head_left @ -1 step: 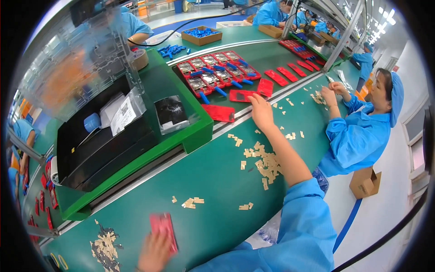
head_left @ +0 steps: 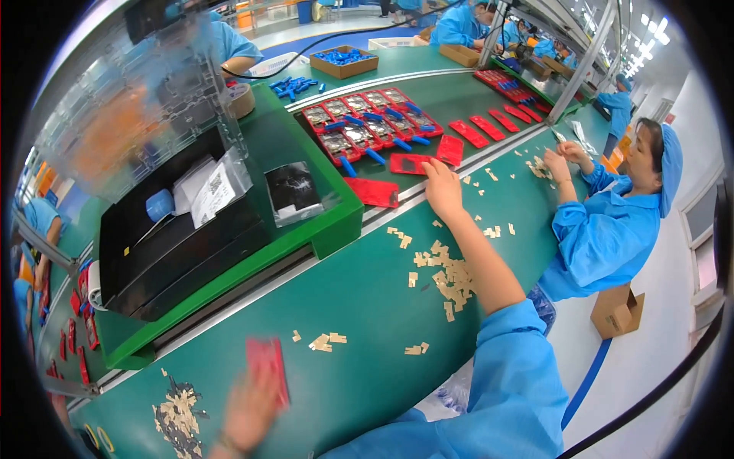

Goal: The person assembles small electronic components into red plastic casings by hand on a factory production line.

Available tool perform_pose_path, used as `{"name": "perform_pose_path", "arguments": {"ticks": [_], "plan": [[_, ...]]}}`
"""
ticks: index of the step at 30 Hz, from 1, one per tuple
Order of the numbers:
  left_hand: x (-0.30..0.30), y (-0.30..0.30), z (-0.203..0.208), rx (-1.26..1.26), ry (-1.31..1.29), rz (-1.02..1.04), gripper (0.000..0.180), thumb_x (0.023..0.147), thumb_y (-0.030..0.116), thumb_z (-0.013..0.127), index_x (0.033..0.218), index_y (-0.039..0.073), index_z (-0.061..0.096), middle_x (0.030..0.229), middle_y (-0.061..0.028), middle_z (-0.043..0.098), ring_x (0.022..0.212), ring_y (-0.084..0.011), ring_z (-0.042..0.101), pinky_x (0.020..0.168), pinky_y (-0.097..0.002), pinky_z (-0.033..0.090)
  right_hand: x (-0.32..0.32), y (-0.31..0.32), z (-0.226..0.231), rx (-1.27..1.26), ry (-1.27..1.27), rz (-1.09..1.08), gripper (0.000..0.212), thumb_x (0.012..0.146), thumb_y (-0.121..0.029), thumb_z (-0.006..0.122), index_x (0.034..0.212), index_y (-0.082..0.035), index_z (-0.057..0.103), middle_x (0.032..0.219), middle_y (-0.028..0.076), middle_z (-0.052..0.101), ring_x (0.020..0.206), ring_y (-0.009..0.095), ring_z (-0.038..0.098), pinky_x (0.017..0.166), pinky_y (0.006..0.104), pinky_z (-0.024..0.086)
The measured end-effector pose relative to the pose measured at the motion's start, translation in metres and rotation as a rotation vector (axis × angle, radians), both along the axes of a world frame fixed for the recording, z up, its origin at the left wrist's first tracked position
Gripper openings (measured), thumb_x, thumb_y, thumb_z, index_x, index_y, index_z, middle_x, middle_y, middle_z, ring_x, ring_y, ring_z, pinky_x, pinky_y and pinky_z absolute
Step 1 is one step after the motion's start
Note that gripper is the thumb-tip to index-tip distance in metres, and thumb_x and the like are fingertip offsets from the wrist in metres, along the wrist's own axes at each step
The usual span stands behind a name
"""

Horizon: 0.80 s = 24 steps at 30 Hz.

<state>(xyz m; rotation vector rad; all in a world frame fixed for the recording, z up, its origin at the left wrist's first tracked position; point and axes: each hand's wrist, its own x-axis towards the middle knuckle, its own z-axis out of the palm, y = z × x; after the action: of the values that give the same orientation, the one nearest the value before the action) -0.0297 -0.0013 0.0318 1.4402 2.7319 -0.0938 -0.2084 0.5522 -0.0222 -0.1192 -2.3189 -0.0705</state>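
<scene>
My left hand [head_left: 251, 405] is at the near left of the green bench, its fingers over a flat red rectangular panel [head_left: 267, 367]; both are smeared by motion. Stretched out to the far side, my right hand [head_left: 443, 190] has its fingers closed at the right end of another red panel [head_left: 407, 164] with a dark patch, lying on the conveyor. A plain red panel [head_left: 372, 192] lies to its left, and one more red panel [head_left: 450, 150] just beyond. Small cream-coloured pieces [head_left: 453, 280] are heaped beside my right forearm.
Cream and dark scraps [head_left: 177, 419] lie left of my left hand. A green stand [head_left: 336, 229] carries a black tray [head_left: 145, 256]. Farther off are a red tray of parts [head_left: 359, 138] with blue pieces and a carton [head_left: 344, 67]. A co-worker [head_left: 604, 222] sits at right.
My left hand and its red panel have moved slightly away from me and to the left. My right hand stays at its panel. The whole view has shifted a little.
</scene>
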Motion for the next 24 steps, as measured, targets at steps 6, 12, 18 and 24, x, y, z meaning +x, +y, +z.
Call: {"name": "perform_pose_path", "arguments": {"ticks": [6,12,18,24], "plan": [[-0.153,0.016,-0.021,-0.098,-0.052,0.639,0.036,0.085,0.016,0.058,0.119,0.005,0.056,0.105,-0.0183,0.063,0.093,-0.0324,0.062,0.085,-0.0446,0.047,-0.013,0.021,-0.006,-0.057,-0.165,0.077,0.022,0.075,-0.005,0.058,0.096,-0.004,0.064,0.091,0.016,0.063,0.091,0.036,0.059,0.081,0.0475,0.046],[-0.002,-0.021,0.005,0.518,0.201,0.398,0.034,0.075,0.005,0.068,0.109,0.001,0.061,0.111,-0.0153,0.064,0.103,-0.0312,0.06,0.085,-0.0406,0.049,0.04,-0.007,0.033,0.166,-0.26,0.295,0.039,0.067,-0.001,0.061,0.106,-0.006,0.063,0.087,0.015,0.061,0.086,0.035,0.058,0.076,0.0478,0.043],[0.053,-0.146,0.006,0.737,0.06,1.062,0.02,0.078,0.004,0.068,0.097,0.002,0.06,0.087,-0.0114,0.059,0.08,-0.0299,0.059,0.072,-0.0365,0.05,0.138,-0.104,0.045,-0.175,0.122,0.489,0.028,0.074,0.006,0.064,0.101,-0.002,0.066,0.083,0.012,0.06,0.076,0.03,0.056,0.065,0.0363,0.045],[0.009,-0.169,-0.01,0.669,0.14,1.034,0.023,0.077,0.006,0.071,0.096,0.001,0.06,0.089,-0.0116,0.057,0.088,-0.0304,0.056,0.077,-0.0371,0.048,0.208,-0.306,0.063,0.101,-0.208,1.236,0.017,0.072,-0.016,0.062,0.087,-0.014,0.071,0.067,-0.001,0.055,0.057,0.013,0.054,0.053,0.0307,0.042]]}}
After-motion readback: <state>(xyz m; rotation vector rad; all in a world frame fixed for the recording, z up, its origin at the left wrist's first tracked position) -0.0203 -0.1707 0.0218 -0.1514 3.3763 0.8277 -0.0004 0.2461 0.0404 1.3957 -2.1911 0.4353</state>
